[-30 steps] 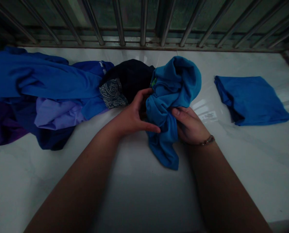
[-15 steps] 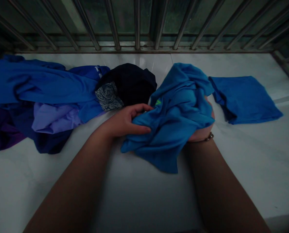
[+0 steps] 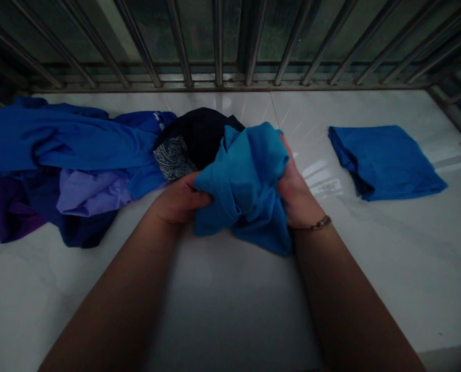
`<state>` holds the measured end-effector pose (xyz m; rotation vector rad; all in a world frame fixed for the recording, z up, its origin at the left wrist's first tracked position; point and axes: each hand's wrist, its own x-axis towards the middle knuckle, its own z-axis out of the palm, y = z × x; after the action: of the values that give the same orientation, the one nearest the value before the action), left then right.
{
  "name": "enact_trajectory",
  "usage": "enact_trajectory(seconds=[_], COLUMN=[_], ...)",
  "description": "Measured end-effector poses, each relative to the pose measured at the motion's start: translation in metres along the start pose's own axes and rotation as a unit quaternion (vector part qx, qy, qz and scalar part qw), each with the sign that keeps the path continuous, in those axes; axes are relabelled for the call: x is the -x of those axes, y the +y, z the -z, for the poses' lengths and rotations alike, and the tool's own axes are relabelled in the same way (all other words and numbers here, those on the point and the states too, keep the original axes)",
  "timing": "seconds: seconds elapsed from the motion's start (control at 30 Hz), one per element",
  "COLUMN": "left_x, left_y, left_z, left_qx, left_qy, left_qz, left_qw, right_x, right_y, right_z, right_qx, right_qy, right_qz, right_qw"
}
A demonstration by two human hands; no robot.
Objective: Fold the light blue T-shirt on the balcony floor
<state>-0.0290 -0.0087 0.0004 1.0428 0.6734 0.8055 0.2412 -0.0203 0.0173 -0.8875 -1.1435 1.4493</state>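
A crumpled bright-blue garment [image 3: 245, 181] hangs bunched between my two hands, above the pale tiled surface; its exact kind cannot be made out. My left hand [image 3: 181, 199] pinches its left edge, thumb on top. On the other side my right hand [image 3: 296, 188], with a bracelet at the wrist, grips the cloth; most of its fingers are hidden behind the folds. Just behind my left hand lies a black garment [image 3: 205, 132] with a paisley-patterned patch [image 3: 174, 157]. The held cloth covers part of it.
A loose heap holds a blue garment [image 3: 71, 139], a lilac cloth [image 3: 94, 192], a navy cloth [image 3: 85, 227] and a purple cloth [image 3: 11, 206] at the left. A folded blue garment [image 3: 388, 163] lies flat at the right. Metal bars [image 3: 218, 46] line the back edge.
The bright-blue garment has moved left and is bunched smaller, away from the folded one. My right hand came left with it, and the small green mark on the cloth no longer shows.
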Motion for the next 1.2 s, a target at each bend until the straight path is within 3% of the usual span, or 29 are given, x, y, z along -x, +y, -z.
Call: enact_trajectory(seconds=[0.1,0.17,0.23,0.3,0.37,0.43,0.53,0.67,0.77,0.9,1.07,1.13,1.2], left_x=[-0.001,-0.004,-0.009,-0.017,-0.026,-0.033,-0.037,-0.03,-0.025,-0.022,-0.018,-0.018,-0.018], left_y=[0.004,0.006,0.005,0.001,-0.005,-0.01,-0.013,-0.008,-0.003,-0.002,-0.005,-0.006,-0.005], left_z=[-0.01,-0.013,-0.015,-0.014,-0.012,-0.007,-0.001,-0.004,-0.012,-0.012,-0.002,0.001,0.0], left_qx=[-0.018,-0.032,-0.032,-0.04,-0.069,-0.1,-0.127,-0.214,-0.284,-0.305,-0.239,-0.223,-0.218], left_qy=[-0.097,-0.11,-0.063,0.015,0.082,0.115,0.078,-0.002,0.032,0.075,0.046,0.044,0.044], left_qz=[0.061,0.072,0.052,0.015,-0.041,-0.098,-0.145,-0.116,-0.081,-0.051,-0.059,-0.063,-0.063], left_qw=[0.993,0.991,0.996,0.999,0.993,0.983,0.978,0.97,0.955,0.948,0.968,0.972,0.973], right_x=[0.001,0.001,0.001,0.001,0.001,0.002,0.005,0.004,0.002,0.0,0.0,0.001,0.003], right_y=[-0.001,0.0,0.001,0.004,0.005,0.005,0.004,0.009,0.011,0.007,0.005,0.006,0.007], right_z=[0.0,0.001,0.002,0.001,0.0,0.0,0.001,0.0,-0.003,0.0,0.006,0.004,-0.001], right_qx=[0.076,0.094,0.083,0.047,0.001,-0.026,-0.025,-0.005,0.048,0.127,0.116,0.097,0.059], right_qy=[-0.103,-0.141,-0.126,-0.073,-0.027,-0.004,0.016,0.048,0.056,0.037,-0.088,-0.08,-0.033], right_qz=[-0.024,-0.048,-0.072,-0.089,-0.102,-0.107,-0.093,-0.063,-0.026,0.029,-0.028,-0.047,-0.057], right_qw=[0.991,0.984,0.986,0.992,0.994,0.994,0.995,0.997,0.997,0.991,0.989,0.991,0.996])
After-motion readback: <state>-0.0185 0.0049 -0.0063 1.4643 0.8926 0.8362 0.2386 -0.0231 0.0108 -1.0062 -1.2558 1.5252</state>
